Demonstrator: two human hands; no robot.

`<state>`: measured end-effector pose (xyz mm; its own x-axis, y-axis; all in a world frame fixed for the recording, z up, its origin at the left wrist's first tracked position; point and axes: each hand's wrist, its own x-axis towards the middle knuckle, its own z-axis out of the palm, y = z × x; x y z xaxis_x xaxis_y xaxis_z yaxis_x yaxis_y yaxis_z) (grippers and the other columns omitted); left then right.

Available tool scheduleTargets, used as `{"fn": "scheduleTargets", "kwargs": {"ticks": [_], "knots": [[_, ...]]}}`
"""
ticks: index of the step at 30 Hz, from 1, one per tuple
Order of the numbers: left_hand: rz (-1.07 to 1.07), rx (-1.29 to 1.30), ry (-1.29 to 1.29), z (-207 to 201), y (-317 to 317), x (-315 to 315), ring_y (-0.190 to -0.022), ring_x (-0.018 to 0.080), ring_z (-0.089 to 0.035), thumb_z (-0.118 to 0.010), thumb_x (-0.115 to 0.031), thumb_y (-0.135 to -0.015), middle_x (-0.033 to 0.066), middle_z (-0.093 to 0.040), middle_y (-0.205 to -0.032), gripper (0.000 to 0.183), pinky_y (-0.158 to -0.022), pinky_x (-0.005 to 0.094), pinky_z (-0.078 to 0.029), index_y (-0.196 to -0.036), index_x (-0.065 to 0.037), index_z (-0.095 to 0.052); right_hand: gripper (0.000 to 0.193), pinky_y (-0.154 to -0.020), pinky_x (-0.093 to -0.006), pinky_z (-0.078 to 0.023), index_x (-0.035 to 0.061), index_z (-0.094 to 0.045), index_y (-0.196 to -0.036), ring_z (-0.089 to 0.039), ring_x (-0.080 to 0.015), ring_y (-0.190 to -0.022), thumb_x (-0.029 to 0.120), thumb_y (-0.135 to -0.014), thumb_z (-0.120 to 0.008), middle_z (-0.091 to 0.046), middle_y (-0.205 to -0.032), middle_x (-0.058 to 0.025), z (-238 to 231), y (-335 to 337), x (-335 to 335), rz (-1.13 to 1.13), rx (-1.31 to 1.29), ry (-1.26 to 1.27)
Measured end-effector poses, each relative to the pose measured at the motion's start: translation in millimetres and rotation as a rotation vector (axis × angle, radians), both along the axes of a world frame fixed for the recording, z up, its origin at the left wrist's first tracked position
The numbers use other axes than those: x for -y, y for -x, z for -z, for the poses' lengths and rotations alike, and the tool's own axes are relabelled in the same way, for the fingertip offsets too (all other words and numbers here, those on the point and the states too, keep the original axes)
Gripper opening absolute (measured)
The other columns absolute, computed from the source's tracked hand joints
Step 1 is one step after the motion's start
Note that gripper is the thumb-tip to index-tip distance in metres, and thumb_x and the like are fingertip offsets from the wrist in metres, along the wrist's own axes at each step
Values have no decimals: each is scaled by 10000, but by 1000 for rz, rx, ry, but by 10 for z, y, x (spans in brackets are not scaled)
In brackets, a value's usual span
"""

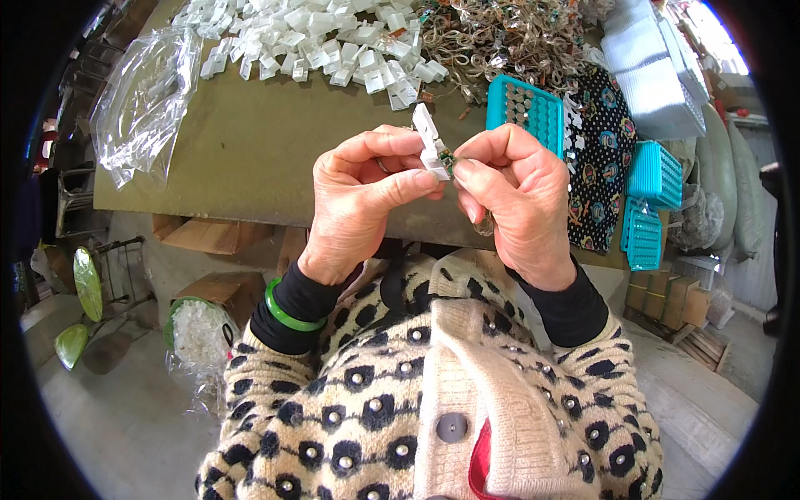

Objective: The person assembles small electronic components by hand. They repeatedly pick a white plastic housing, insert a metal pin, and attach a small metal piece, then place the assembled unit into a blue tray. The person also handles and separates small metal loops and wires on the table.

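Note:
Over the table's near edge my left hand (367, 187) pinches a white plastic housing (426, 137), held tilted between thumb and fingers. From the right, my right hand (521, 187) grips a small green circuit board (447, 160) by its edge, touching the housing. A thin cable hangs below my right fingers, partly hidden by them. Whether the board sits inside the housing or only against it, I cannot tell.
White housings (325, 42) are heaped at the back, beside a tangle of wired boards (508, 37). A teal tray (525, 112) holds round metal discs. Clear plastic film (146, 104) lies left; stacked white trays (654, 75) and teal baskets (654, 179) stand right.

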<state>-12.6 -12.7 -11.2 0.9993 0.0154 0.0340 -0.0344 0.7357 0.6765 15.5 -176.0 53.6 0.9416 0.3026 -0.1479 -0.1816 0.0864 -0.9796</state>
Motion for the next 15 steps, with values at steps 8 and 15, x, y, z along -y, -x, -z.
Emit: {"fn": "scheduleTargets", "kwargs": {"ticks": [8, 15], "knots": [[-50, -4, -24, 13, -22, -13, -854, 184, -674, -721, 116, -791, 91, -644, -993, 263, -751, 355, -612, -1023, 4, -670, 36, -626, -192, -512, -26, -611, -939, -675, -90, -772, -11, -908, -617, -684, -841, -54, -32, 33, -48, -36, 180, 200], [-93, -3, -58, 30, -24, -32, -867, 172, -669, -719, 143, -780, 82, -646, -965, 255, -755, 342, -607, -983, 3, -657, 50, -581, -188, -478, -31, -628, -948, -642, -71, -721, -18, -904, -607, -669, -818, -49, 76, 37, -85, -17, 316, 235]]}}
